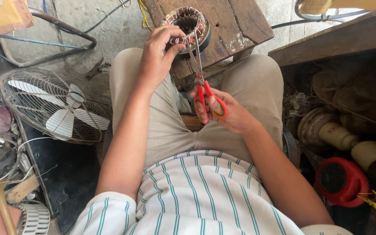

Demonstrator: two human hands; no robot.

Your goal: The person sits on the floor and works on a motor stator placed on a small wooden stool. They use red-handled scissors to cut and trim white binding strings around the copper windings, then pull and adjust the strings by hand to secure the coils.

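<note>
Worn brown wood makes up the small table [244, 21] in front of your knees, and it carries the thing you are working on. To your left on the floor lies a wire-caged fan [53, 106] with white blades, face up, well apart from your hands. To your right, under a wooden shelf, sits a red round housing [342, 180] among dusty clutter.

On the table stands a motor coil ring [187, 24], a round metal core wound with copper wire, near the table's front edge. Your left hand [157, 54] rests against its near rim, the grip closed with fingertips pinching a wrapped bundle of the winding.

Your right hand [229, 113] sits lower, above your lap, its grip closed through the loops of the red-handled scissors [205, 98]. The blades point up and away from you, only slightly parted, and their tips reach the coil ring's near edge, just beside your left thumb. Whether the tips touch the wire you cannot tell.
</note>
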